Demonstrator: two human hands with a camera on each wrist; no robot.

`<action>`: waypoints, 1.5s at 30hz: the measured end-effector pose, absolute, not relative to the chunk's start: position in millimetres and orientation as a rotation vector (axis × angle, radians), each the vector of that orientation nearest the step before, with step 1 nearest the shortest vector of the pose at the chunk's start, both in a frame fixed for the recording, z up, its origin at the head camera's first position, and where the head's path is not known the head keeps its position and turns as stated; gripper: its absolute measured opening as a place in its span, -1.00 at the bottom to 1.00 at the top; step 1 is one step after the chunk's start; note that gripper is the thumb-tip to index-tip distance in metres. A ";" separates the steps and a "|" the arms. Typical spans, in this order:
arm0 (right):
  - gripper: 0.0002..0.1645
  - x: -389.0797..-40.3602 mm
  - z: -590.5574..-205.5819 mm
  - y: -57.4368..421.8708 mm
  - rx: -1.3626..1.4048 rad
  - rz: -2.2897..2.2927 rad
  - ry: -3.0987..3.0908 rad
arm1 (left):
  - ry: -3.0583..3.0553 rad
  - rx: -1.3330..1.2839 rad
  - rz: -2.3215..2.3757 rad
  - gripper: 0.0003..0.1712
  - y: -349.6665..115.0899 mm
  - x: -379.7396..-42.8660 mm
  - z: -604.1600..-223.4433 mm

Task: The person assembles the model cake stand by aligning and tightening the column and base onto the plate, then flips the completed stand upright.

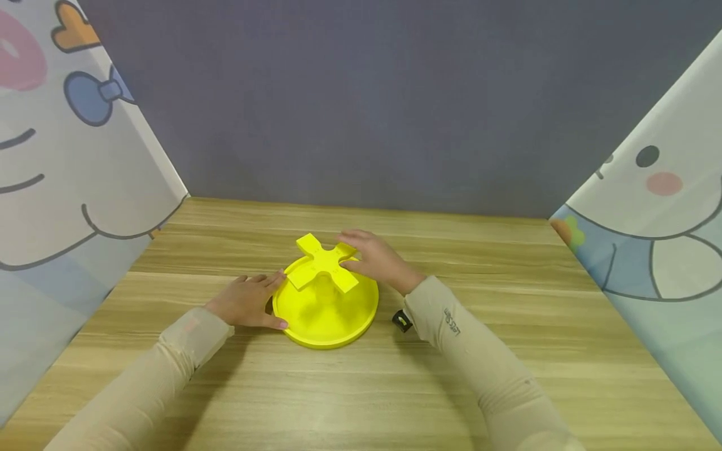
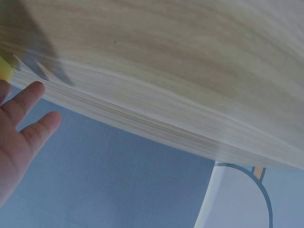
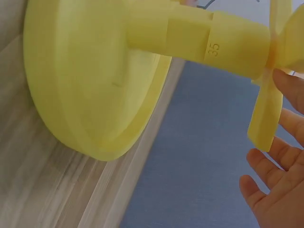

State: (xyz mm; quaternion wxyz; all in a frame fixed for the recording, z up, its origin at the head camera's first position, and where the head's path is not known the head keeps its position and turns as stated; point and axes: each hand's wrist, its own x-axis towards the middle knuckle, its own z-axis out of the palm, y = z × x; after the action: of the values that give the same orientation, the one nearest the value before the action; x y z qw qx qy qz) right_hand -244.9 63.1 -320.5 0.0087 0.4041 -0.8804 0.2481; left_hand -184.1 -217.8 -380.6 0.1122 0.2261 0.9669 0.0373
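Observation:
A yellow round dish with a raised rim sits on the wooden table. From its middle rises a thick yellow post, marked "35" on its side. On top of the post is a yellow four-armed cross handle. My right hand is at the far right arm of this handle, thumb on one side and fingers on the other. In the right wrist view, the lower fingers are spread apart from it. My left hand rests against the dish's left rim, fingers extended and thumb at the near edge.
The wooden table runs back to a dark grey wall. Cartoon-printed panels stand at both sides. A small black piece shows beside the right sleeve.

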 end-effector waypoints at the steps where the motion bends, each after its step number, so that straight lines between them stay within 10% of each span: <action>1: -0.37 -245.0 -320.0 63.1 1.263 0.751 -2.755 | 2.839 0.666 0.111 0.25 -217.8 -183.8 -380.5; 45: -0.58 -215.9 -322.1 62.4 1.126 0.674 -2.793 | 2.819 0.631 0.104 0.24 -215.5 -183.5 -377.4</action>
State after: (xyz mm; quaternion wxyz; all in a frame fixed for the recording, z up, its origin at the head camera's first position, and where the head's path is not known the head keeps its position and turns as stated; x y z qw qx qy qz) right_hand -215.9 62.4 -322.1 0.0278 0.3646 -0.9047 0.2185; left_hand -183.5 -215.5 -377.4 0.1249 0.2167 0.9676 0.0357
